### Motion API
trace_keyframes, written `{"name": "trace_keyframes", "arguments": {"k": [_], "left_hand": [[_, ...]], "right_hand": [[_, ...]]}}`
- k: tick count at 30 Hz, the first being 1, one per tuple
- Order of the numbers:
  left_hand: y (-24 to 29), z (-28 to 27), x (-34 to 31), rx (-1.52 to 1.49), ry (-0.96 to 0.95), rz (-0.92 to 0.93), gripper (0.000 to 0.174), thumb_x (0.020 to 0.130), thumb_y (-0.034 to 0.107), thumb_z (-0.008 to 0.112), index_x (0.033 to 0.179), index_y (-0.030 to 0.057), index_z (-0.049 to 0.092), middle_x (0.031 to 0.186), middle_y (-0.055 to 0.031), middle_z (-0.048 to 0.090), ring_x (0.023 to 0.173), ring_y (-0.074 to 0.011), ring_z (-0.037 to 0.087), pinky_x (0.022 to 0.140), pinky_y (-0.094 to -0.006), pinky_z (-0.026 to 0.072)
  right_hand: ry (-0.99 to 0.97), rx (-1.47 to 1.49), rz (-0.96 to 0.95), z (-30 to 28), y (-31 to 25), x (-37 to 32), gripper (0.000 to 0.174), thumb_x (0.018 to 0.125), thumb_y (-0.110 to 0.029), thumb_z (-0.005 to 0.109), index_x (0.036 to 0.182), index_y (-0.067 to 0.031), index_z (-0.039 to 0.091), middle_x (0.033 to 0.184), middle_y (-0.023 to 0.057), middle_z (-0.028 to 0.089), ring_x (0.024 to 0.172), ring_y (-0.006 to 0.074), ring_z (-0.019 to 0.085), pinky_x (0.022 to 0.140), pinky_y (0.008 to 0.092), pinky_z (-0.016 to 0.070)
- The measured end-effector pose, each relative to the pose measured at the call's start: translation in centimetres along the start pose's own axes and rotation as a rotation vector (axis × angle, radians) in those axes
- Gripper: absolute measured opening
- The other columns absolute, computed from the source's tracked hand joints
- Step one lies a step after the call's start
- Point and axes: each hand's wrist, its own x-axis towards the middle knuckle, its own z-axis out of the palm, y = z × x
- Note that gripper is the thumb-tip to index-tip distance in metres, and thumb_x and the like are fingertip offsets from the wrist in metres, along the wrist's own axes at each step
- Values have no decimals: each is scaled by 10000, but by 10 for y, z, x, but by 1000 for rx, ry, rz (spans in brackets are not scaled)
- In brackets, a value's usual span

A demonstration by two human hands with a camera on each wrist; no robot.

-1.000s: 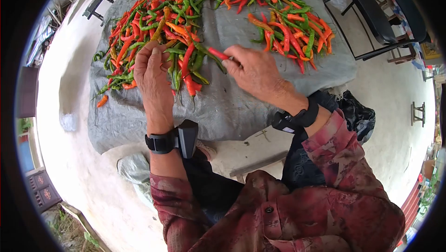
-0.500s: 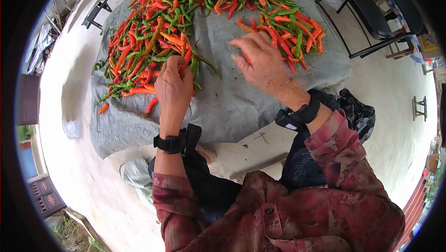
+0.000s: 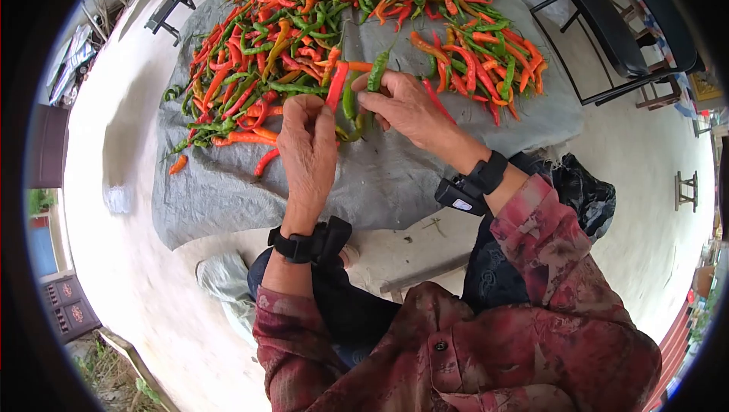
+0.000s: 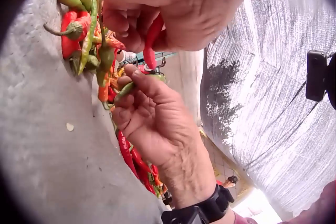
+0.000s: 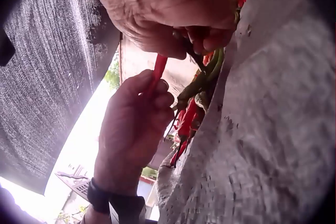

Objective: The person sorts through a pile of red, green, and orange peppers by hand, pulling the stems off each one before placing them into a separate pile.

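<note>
In the head view my left hand [image 3: 307, 155] pinches a red chili pepper [image 3: 337, 87] near its lower end, above the grey sheet. Just to its right, my right hand [image 3: 416, 114] holds a green chili pepper [image 3: 377, 72] between thumb and fingers. The left wrist view shows the red chili [image 4: 151, 45] hanging from the left fingers, close to the green one [image 4: 125, 90] in the right hand. A large mixed heap of red and green chilies [image 3: 228, 70] spreads beyond the left hand. Beyond the right hand lies a smaller pile of mostly red chilies [image 3: 486, 63].
The grey sheet [image 3: 364, 199] drapes over the work surface. Black chairs [image 3: 607, 32] stand at the right, a small stool [image 3: 170, 8] at the far left. A black plastic bag [image 3: 585, 192] sits by the right knee. One orange chili [image 3: 178, 164] lies near the sheet's left edge.
The red chili in the right hand went toward the right pile. The left hand reached into the heap and now lifts another red chili; the right hand came back left and holds a green one.
</note>
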Motion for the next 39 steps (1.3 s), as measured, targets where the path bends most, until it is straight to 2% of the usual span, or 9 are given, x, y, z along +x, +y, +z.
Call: {"name": "trace_keyframes", "arguments": {"k": [2,7,10,13,18,28,30,31,39], "left_hand": [[3,-4,1,-73,-20,-82,75,890,46,546,929,-9,513,759,-59,570,640,-82,501,557,-243,425],[8,9,-9,9,-214,46,140,902,107,581,951,-16,539,690,-63,572,597,-97,540,537,-259,439],[12,6,-4,82,-181,-93,190,919,160,583,971,-22,570,704,-50,589,601,-85,527,543,-253,443],[14,8,0,-150,-168,-170,264,939,257,576,940,-5,609,664,11,542,574,-40,454,513,-207,388],[0,7,4,-119,-301,-199,309,949,312,561,885,21,642,642,53,489,551,-17,402,476,-187,324],[0,-7,23,-139,-68,-163,248,947,255,562,927,25,652,686,11,548,603,-49,468,551,-206,387],[-1,-1,20,462,-121,171,190,902,207,609,934,22,643,711,-51,582,625,-112,543,599,-249,437],[2,3,16,614,-179,189,179,820,152,645,958,42,613,812,-144,622,721,-316,622,638,-378,484],[-9,19,12,889,-275,280,285,793,172,650,1042,57,573,896,-137,645,850,-339,620,689,-418,491]], "right_hand": [[-148,245,156,-1,0,-3,286,889,-254,619,1004,7,626,767,9,580,595,44,513,482,221,431],[-205,309,198,-3,5,-5,333,902,-324,609,944,5,633,739,16,583,591,58,517,455,219,414],[-149,-152,67,-16,0,-8,383,904,-369,598,863,11,627,665,37,568,586,84,522,487,263,421],[-487,-245,-54,-22,-5,-18,428,894,-348,575,775,63,570,649,197,573,624,310,564,603,414,429],[-588,-222,57,-29,0,-34,451,913,-387,538,759,37,520,674,195,536,664,328,562,628,445,423],[10,-590,-206,-83,-2,-26,398,911,-385,550,898,13,576,612,192,513,624,345,558,575,431,418],[297,-643,-248,-94,-4,-23,364,900,-360,576,878,3,586,631,191,548,650,355,586,583,431,442],[295,-645,-247,-100,-4,-23,364,900,-360,576,878,3,586,631,191,548,650,355,586,583,431,442],[520,-975,-257,-132,-2,-17,301,892,-325,585,913,-26,609,713,167,628,682,364,623,590,436,483]]}}
